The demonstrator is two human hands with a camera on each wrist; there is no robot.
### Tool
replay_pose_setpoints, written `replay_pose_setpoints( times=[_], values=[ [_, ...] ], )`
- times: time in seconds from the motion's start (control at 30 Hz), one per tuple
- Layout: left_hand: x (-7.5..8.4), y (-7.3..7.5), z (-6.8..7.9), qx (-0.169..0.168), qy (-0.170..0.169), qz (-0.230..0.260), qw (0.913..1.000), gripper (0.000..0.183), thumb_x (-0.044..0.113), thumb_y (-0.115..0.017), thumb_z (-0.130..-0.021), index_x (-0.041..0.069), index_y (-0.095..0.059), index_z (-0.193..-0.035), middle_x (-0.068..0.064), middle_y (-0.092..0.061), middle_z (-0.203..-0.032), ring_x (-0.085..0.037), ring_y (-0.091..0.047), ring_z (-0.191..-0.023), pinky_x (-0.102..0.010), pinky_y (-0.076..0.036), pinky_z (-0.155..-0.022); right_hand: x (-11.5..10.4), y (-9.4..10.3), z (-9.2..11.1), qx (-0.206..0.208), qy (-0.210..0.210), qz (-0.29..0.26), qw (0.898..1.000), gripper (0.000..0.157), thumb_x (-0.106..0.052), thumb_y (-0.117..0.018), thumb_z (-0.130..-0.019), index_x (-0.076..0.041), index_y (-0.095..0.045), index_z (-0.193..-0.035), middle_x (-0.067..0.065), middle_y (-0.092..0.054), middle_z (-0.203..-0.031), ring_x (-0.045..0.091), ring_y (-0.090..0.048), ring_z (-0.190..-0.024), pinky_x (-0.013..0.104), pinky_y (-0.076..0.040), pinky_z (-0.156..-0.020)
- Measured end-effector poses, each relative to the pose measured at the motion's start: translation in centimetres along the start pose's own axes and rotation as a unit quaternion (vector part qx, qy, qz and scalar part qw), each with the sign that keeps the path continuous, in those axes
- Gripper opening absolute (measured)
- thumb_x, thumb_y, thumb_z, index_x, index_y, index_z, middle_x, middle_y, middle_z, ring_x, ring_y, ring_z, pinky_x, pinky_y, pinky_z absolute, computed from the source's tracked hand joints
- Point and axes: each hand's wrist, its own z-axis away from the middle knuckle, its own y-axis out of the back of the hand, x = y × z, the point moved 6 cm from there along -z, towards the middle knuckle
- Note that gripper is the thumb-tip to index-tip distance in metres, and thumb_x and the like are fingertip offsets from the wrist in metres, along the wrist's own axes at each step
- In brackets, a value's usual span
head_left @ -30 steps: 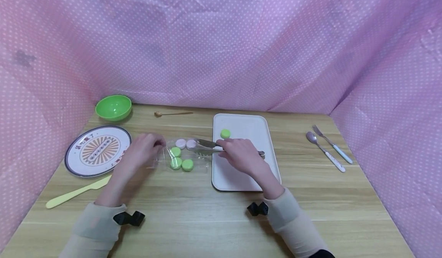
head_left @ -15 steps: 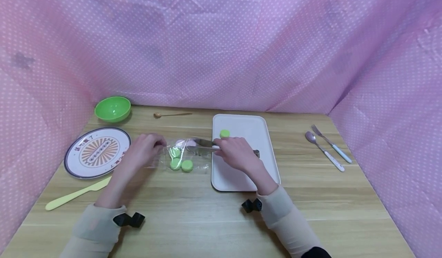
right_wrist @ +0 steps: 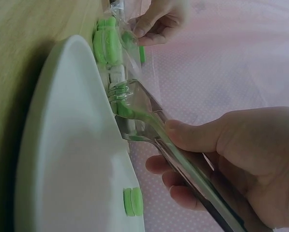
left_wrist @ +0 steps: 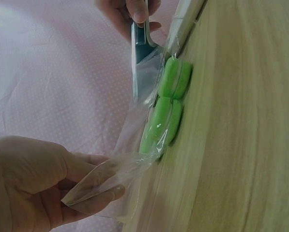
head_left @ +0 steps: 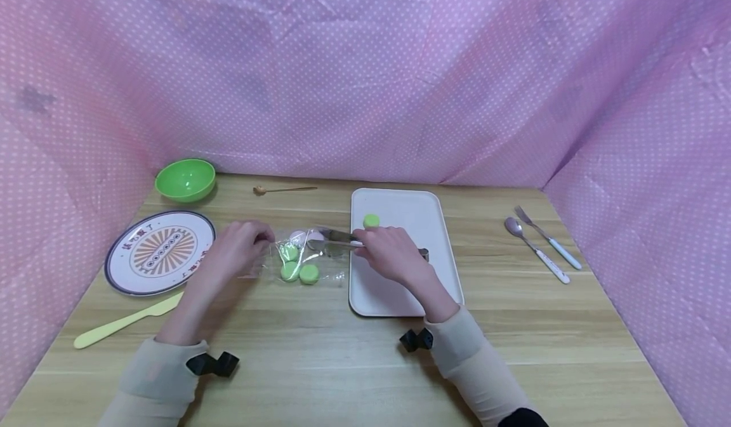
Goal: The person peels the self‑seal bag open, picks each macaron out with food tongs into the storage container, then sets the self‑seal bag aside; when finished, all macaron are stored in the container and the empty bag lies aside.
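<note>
My left hand (head_left: 234,249) pinches the left end of a clear plastic bag (head_left: 328,279) lying on the table. Inside are several green macarons (head_left: 309,274) and pale pink ones (head_left: 297,238). My right hand (head_left: 394,254) grips metal tongs (right_wrist: 183,166) over a white tray (head_left: 379,294), and their ends reach left into the bag's right side. In the right wrist view, green shows at the tong ends; whether they hold a macaron, I cannot tell. One green macaron (head_left: 371,221) sits on the tray's far left part.
At left are a green bowl (head_left: 185,181), a patterned plate (head_left: 137,275) and a yellow knife (head_left: 117,327). A thin golden stirring spoon (head_left: 285,190) lies at the back. On the right lie a spoon (head_left: 537,250) and a fork (head_left: 551,240). Pink dotted cloth (head_left: 365,84) surrounds the table.
My right hand and the tongs have shifted slightly left, the tong ends drawing closer together over the bag. My left hand stays at the bag's end.
</note>
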Motion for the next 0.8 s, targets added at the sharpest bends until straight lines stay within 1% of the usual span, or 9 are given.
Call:
replay_pose_setpoints(
  times=[0.17, 0.37, 0.57, 0.8],
  values=[
    [-0.1, 0.0, 0.0, -0.003, 0.005, -0.002, 1.0000, 0.011, 0.007, -0.064, -0.083, 0.011, -0.072, -0.090, -0.007, -0.072, -0.090, -0.027, -0.066, -0.084, -0.047, -0.052, -0.078, 0.0, 0.3, 0.2, 0.002, 0.011, 0.002, 1.000, 0.013, -0.031, -0.063, -0.089, -0.019, -0.060, -0.086, -0.007, -0.055, -0.064, 0.013, -0.045, -0.050, 0.027, -0.033, -0.043],
    [-0.3, -0.1, 0.0, -0.008, 0.013, -0.001, 0.9999, 0.011, 0.008, -0.066, -0.082, 0.011, -0.072, -0.090, -0.007, -0.072, -0.090, -0.025, -0.065, -0.082, -0.046, -0.052, -0.076, -0.2, 0.9, 0.8, -0.014, 0.024, 0.004, 1.000, 0.013, -0.031, -0.063, -0.089, -0.019, -0.060, -0.086, -0.007, -0.057, -0.068, 0.012, -0.047, -0.052, 0.029, -0.035, -0.045],
    [-0.3, -0.2, 0.0, -0.009, 0.013, -0.004, 0.9999, 0.011, 0.008, -0.066, -0.082, 0.011, -0.072, -0.091, -0.008, -0.072, -0.091, -0.024, -0.065, -0.081, -0.045, -0.052, -0.076, -0.2, 1.2, 1.1, -0.030, 0.026, 0.008, 0.999, 0.011, -0.030, -0.064, -0.088, -0.020, -0.060, -0.087, -0.007, -0.056, -0.067, 0.012, -0.047, -0.055, 0.028, -0.035, -0.046],
    [-0.4, -0.3, 0.0, -0.009, 0.014, -0.003, 0.9999, 0.013, 0.006, -0.064, -0.082, 0.011, -0.072, -0.092, -0.009, -0.072, -0.094, -0.026, -0.065, -0.084, -0.046, -0.052, -0.079, -0.2, 1.1, 1.2, -0.030, 0.026, 0.009, 0.999, 0.011, -0.030, -0.064, -0.088, -0.020, -0.059, -0.087, -0.007, -0.057, -0.069, 0.011, -0.047, -0.053, 0.028, -0.034, -0.045]
  ],
)
